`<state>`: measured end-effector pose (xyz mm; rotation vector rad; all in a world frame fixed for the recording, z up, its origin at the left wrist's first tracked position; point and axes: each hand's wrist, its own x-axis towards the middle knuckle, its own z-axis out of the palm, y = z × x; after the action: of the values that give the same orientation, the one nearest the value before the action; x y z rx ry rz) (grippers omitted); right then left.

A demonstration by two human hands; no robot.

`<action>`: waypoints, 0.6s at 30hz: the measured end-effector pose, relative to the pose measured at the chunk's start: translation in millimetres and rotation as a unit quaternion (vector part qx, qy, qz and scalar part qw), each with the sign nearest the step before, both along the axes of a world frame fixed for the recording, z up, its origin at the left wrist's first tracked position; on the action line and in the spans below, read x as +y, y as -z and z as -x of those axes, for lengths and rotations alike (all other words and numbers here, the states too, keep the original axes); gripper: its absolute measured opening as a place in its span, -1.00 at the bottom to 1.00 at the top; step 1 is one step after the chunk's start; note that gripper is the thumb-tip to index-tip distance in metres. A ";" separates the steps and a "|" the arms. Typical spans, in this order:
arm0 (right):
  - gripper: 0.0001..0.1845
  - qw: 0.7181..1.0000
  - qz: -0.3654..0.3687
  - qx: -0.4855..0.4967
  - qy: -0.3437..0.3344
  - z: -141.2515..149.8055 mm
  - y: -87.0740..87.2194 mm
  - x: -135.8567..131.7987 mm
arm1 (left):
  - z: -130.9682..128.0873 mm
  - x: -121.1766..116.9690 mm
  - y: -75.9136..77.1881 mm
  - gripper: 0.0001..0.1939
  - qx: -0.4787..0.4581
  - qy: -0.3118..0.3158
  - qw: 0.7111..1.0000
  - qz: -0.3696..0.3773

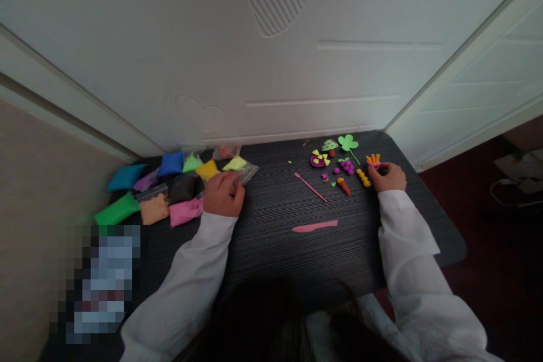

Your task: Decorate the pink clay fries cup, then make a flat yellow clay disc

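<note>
At the right end of the dark table, my right hand (390,176) pinches a small clay model of French fries (374,161), with orange-yellow sticks in a pink holder. Beside it lie a yellow beaded clay strip (363,177), a brown clay cone (344,186) with an orange top, and a purple grape bunch (347,167). My left hand (223,195) rests curled among bags of modelling clay, against a pink clay bag (185,212) and a yellow clay bag (207,169). What its fingers hold, if anything, is hidden.
Farther back are a green clover (348,143), a clay mushroom (330,146) and a purple plate (319,159) with yellow pieces. A thin pink stick tool (311,188) and a pink plastic knife (315,227) lie mid-table. A white panel (271,79) stands behind the table.
</note>
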<state>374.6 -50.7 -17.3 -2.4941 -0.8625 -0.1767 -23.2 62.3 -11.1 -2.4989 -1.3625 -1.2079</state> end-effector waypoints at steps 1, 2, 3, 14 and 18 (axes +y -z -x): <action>-0.58 1.000 0.001 -0.001 0.001 0.2 0.1 -0.1 | 0.3 0.2 0.1 -0.78 0.003 0.003 1.000 0.003; -0.58 1.000 0.002 -0.002 0.001 0.3 0.3 -0.1 | 0.5 0.5 0.4 -0.78 0.004 0.004 1.000 0.006; -0.58 1.000 0.003 -0.003 0.001 0.3 0.4 -0.1 | 0.7 0.8 0.8 -0.78 0.003 0.005 1.000 0.009; -0.57 1.000 0.001 -0.007 -0.001 -1.1 2.7 0.8 | -1.3 -0.1 0.4 -0.78 -0.003 -0.003 1.000 0.017; -0.58 1.000 -0.006 -0.011 -0.005 -1.1 2.8 0.2 | -1.7 -0.7 -1.0 -0.79 -0.002 -0.009 1.000 0.017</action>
<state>375.7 -50.5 -20.1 -2.4805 -0.8802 -0.2044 -21.5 61.6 -10.1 -2.5039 -1.4148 -1.1964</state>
